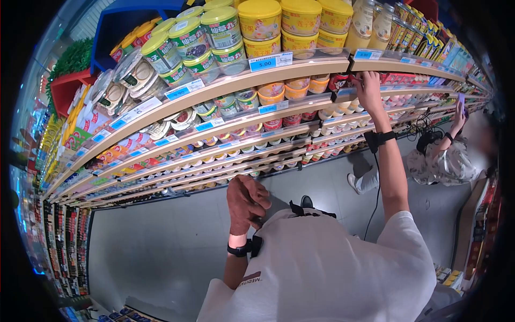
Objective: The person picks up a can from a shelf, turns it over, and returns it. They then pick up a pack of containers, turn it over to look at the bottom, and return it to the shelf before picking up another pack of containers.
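My right hand (368, 88) reaches onto the second shelf level, just under the top shelf edge, with its fingertips at a dark red can (339, 81). Its fingers are bent, and whether they grip anything is hidden. My left hand (247, 203) is low in front of my body, its fingers curled around reddish-brown cloth or a glove that I cannot make out clearly. Left of the right hand stand orange-lidded tubs (296, 87) on the same level. Above, on the top shelf, are yellow tubs (259, 20) and green-lidded cans (221, 28).
Long shelves with a price-tagged edge (306, 68) curve across the view. At the right, another person (448, 161) in a patterned top holds up a purple object (461, 102). A black cable hangs from my right wrist. Grey floor (155, 241) lies below; more shelves (64, 241) stand at the left.
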Tool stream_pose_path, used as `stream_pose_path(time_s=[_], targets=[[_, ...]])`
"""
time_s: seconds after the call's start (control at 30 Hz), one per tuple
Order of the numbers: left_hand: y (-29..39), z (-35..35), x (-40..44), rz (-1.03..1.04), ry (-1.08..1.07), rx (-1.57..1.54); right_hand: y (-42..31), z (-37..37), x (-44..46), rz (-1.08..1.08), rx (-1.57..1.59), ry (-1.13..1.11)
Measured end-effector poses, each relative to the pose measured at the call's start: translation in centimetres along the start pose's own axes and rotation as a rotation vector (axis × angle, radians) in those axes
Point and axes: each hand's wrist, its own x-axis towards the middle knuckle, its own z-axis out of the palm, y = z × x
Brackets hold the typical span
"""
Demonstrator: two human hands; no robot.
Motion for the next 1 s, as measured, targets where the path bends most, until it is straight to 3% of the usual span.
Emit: stream_pose_path(time_s=[0.07,0.17,0.27,0.4,0.5,0.6,0.67,0.73,0.83,0.87,0.97,1.0], targets=[[0.0,0.2,0.1,0.015,-0.107,-0.14,0.3,0.0,-0.2,0.007,0.005,-0.011],[1.3,2.2,-0.7,0.183,-0.164,0.208,-0.2,-0.5,-0.2,0.034,0.041,-0.015],[1.8,3.0,-1.2,0.089,-0.16,-0.049,-0.5,-0.6,-0.4,0.051,0.092,0.015],[1.5,3.6,-1.4,0.167,-0.083,-0.014,-1.1,-0.8,-0.9,0.1,0.183,0.023],[1.2,3.9,-1.6,0.128,0.037,-0.203,-1.3,-0.6,-1.3,0.127,0.194,0.053],[1.1,2.5,-1.6,0.19,-0.08,0.025,-1.4,-0.3,-1.9,0.101,0.153,0.153],[1.5,2.0,-1.8,0.035,0.03,0.024,-1.1,0.1,-2.8,0.131,0.212,0.243],[1.6,1.6,-1.8,0.024,0.067,0.209,-0.9,0.5,-3.7,0.204,0.285,0.31],[1.5,1.8,-1.7,0.236,0.0,0.558,-1.5,0.9,-5.1,0.368,0.541,0.484],[1.5,2.5,-1.9,0.316,-0.031,0.532,0.4,1.3,-6.1,0.318,0.334,0.503],[1.2,3.0,-1.7,0.41,-0.15,0.456,2.1,2.2,-8.6,0.669,1.285,0.637],[1.5,3.1,-1.6,0.433,-0.209,0.476,0.7,1.4,-8.7,0.797,1.301,0.694]])
